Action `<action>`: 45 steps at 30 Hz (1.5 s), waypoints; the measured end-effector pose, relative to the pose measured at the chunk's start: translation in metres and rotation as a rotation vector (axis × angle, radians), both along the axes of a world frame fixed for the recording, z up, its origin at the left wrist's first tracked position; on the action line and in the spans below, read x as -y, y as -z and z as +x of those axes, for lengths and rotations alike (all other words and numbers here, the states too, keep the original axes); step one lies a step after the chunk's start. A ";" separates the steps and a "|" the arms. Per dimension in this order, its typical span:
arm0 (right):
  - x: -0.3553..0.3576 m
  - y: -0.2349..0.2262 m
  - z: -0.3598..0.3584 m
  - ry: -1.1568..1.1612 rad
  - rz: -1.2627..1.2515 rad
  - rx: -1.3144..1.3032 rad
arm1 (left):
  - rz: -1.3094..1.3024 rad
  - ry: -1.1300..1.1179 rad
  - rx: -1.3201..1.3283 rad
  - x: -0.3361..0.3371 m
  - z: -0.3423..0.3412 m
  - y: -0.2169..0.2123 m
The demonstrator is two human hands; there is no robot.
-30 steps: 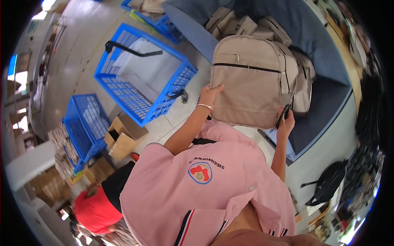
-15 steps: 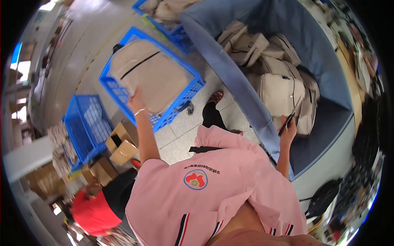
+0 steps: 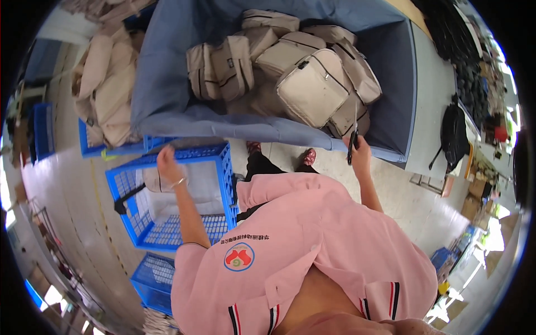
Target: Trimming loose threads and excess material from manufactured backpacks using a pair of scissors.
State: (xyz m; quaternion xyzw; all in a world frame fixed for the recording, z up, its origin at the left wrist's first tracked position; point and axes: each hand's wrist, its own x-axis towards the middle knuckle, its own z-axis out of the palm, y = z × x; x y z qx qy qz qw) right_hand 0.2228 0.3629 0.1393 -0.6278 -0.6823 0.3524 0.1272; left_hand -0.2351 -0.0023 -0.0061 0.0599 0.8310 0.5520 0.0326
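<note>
The left hand (image 3: pixel 166 159) is hanging over the far edge of a blue plastic crate (image 3: pixel 226 184); its fingers are loosely curled and are holding nothing that I can see; it looks to be just touching the crate's rim, but I cannot tell for sure; a thin bracelet (image 3: pixel 177 182) is sitting on that wrist. A beige bag (image 3: pixel 190 181) is lying inside the crate, down below the left hand and near the crate's far wall. The right hand (image 3: pixel 360 153) is closed around a pair of dark scissors (image 3: pixel 353 142); the fingers are wrapped tight on the handles and the blades are pointing up toward the big blue cloth bin (image 3: pixel 167 84). That bin is sitting just past the hands; many more beige bags (image 3: pixel 312 86) are piled inside it, some lying flat and some leaning on each other. The right hand is hanging over the bin's near edge, close to the pile. Another heap of beige bags (image 3: pixel 106 89) is resting on a second blue crate (image 3: pixel 97 149) to the left of the bin. The person is wearing a pink shirt (image 3: pixel 312 245); a third blue crate (image 3: pixel 153 282) is sitting on the floor nearer to the person.
</note>
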 end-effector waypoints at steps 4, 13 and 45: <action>0.032 -0.010 0.012 0.149 -0.058 0.021 | -0.070 0.652 -0.101 -0.247 0.033 -0.066; 0.124 -0.032 0.036 0.436 -0.072 0.178 | -0.593 0.942 0.302 -0.422 0.105 0.159; 0.041 -0.001 0.138 0.419 -0.253 -0.609 | -0.084 0.788 0.860 -0.137 0.290 -0.136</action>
